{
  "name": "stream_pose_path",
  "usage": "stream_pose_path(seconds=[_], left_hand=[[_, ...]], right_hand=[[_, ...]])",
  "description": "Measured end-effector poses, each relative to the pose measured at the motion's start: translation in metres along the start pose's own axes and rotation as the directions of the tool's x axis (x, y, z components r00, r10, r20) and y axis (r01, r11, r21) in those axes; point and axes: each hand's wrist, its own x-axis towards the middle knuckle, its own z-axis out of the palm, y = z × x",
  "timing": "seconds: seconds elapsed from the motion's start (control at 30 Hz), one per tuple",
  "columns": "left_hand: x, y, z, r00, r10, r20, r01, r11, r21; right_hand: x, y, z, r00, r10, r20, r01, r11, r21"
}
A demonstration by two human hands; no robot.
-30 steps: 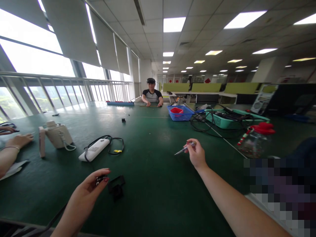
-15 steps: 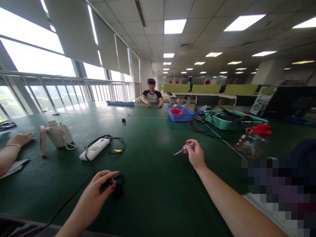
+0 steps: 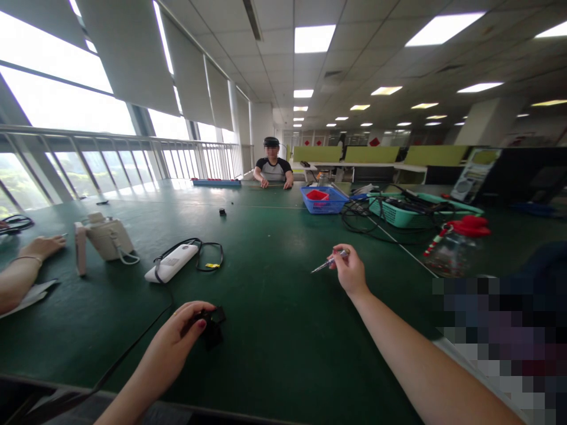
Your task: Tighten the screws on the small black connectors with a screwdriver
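My left hand [image 3: 181, 333] is curled round a small black part [image 3: 213, 330] low over the green table [image 3: 274, 330]; its dark shape is hard to make out, with flat pieces sticking out to the right. In my right hand [image 3: 349, 270] is a slim screwdriver [image 3: 329, 261] with a clear, shiny handle, pinched between thumb and fingers. Its metal tip points left and slightly down, apart from the black part. Ahead of my left hand lies a white power strip [image 3: 173, 264] with a black cord.
A beige bottle [image 3: 110, 238] and a co-worker's hand [image 3: 46, 245] are at left. On the right stand a blue basket [image 3: 325, 205], a green basket [image 3: 394, 215] with cables, and a red-lidded jar [image 3: 458, 251]. Another person [image 3: 272, 168] sits at the far end.
The fingers of my left hand have closed further over the black part, the index finger bending down. My right hand keeps its hold on the screwdriver, almost still. The view has shifted slightly.
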Motion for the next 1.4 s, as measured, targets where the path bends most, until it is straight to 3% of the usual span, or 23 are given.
stream_pose_path(seconds=[0.1,0.33,0.77,0.97,1.2,1.4], left_hand=[[0.000,-0.003,-0.001,0.995,0.092,0.025,-0.093,0.994,0.053],[0.002,-0.011,-0.008,0.954,0.226,0.199,-0.245,0.967,0.075],[0.001,-0.008,-0.005,0.879,0.203,0.431,-0.297,0.941,0.163],[-0.001,-0.007,0.005,0.916,0.190,0.355,-0.297,0.914,0.278],[0.007,-0.018,0.006,0.973,0.224,0.045,-0.224,0.899,0.376],[0.010,-0.037,0.010,0.957,0.190,0.217,-0.267,0.870,0.414]], right_hand=[[0.001,0.002,0.002,1.000,-0.009,-0.030,0.009,1.000,0.011],[0.000,-0.001,0.001,1.000,-0.007,0.002,0.007,1.000,-0.003],[0.000,-0.001,0.001,1.000,-0.013,0.015,0.013,1.000,-0.005],[0.000,-0.002,0.002,1.000,0.000,0.019,-0.001,1.000,0.009],[0.000,-0.001,0.002,1.000,-0.004,0.016,0.004,1.000,0.002],[-0.001,-0.002,0.001,0.999,0.008,0.042,-0.007,1.000,-0.006]])
